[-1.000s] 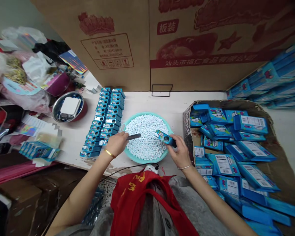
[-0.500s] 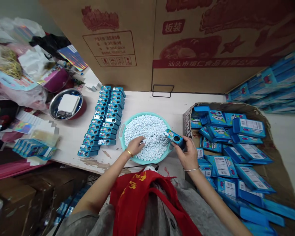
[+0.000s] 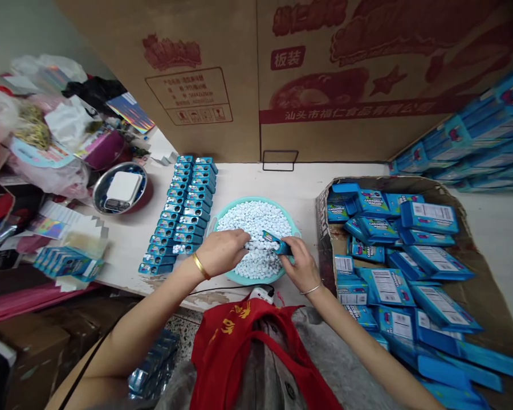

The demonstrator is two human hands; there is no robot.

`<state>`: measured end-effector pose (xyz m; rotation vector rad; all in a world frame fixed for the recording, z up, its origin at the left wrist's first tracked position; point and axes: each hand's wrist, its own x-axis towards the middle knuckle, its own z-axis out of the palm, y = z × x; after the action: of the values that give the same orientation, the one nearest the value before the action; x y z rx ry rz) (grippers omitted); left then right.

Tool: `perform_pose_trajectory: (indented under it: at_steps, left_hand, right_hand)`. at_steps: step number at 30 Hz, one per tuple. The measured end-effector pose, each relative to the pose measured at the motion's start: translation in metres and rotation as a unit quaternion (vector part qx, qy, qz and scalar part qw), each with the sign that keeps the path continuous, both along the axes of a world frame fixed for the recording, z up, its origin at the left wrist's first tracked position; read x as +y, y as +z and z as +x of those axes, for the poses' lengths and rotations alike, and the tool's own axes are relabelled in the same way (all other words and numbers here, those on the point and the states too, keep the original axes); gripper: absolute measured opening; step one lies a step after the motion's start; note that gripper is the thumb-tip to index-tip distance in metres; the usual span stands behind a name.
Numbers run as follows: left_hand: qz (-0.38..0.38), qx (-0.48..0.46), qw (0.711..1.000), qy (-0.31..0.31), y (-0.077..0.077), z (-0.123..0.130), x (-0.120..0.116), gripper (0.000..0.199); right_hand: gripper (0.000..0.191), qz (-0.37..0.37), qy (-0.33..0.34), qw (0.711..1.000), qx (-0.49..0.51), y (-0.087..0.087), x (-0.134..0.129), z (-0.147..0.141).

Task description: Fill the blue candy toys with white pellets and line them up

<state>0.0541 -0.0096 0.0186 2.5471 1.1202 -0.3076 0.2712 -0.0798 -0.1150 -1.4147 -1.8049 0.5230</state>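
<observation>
— Teal basin (image 3: 256, 199) at twelve o'clock from where the person stands, heaped with white mints (image 3: 252, 219). What's just changed over there?

— The hands have closed in. The blue case (image 3: 277, 244) has come away from the basin's right rim and now sits tilted above the heap. The right hand (image 3: 298, 263) has it, fingers (image 3: 289, 250) pinched narrow around its lower end.

— And the left hand (image 3: 220, 253)?

— Right beside the case now, low over the mints, fingers (image 3: 239, 238) bunched and pointing toward it. A thin line of mints runs between that hand and the case.

— Is that hand gripping any?

— I can't tell from here. The fingers are close together, but they hide whatever is under them.

— Are the mints touching the case, then?

— They look to be, at its near end. Whether any are inside, I can't see.

— What's around them?

— Two rows of matching cases (image 3: 183, 210) lie at eleven o'clock, close beside the basin. A cardboard carton (image 3: 487, 296) full of blue packs (image 3: 427, 217) sits at two o'clock. Further out at ten o'clock, a steel bowl (image 3: 100, 196) holds a white scale (image 3: 122, 191).
</observation>
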Motion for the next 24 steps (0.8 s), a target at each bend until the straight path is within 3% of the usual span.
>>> perform_pose_trajectory:
  at_steps: [6,10,13,15,17,20,22,24]
  left_hand:
    - [0.048,0.101,0.993,-0.044,0.04,0.03,-0.01,0.018]
    - [0.05,0.062,0.997,-0.023,0.047,0.013,-0.012,0.016]
    - [0.021,-0.08,0.996,0.04,0.025,-0.014,-0.012,0.033]
    - [-0.004,-0.194,0.978,0.074,0.0,-0.029,-0.017,0.059]
    - [-0.029,-0.264,0.96,0.091,-0.026,-0.038,-0.029,0.068]
    - [-0.082,-0.274,0.954,0.09,-0.051,-0.051,-0.052,0.043]
    - [-0.104,-0.264,0.954,0.1,-0.056,-0.067,-0.067,0.03]
    - [-0.098,-0.265,0.95,0.137,-0.056,-0.092,-0.082,0.031]
  right_hand:
    - [0.032,0.007,0.005,0.999,0.031,-0.005,-0.001,-0.01]
    - [0.031,-0.007,-0.005,0.997,0.07,-0.003,-0.006,-0.012]
    - [0.029,-0.026,0.008,0.993,0.111,0.004,-0.012,-0.016]
    - [0.028,-0.041,0.026,0.989,0.138,0.008,-0.019,-0.024]
    - [0.029,-0.061,0.05,0.984,0.162,0.009,-0.027,-0.037]
    - [0.032,-0.09,0.097,0.975,0.179,0.004,-0.04,-0.06]
    - [0.041,-0.105,0.137,0.97,0.173,0.001,-0.047,-0.074]
    - [0.054,-0.119,0.169,0.966,0.157,0.002,-0.052,-0.082]
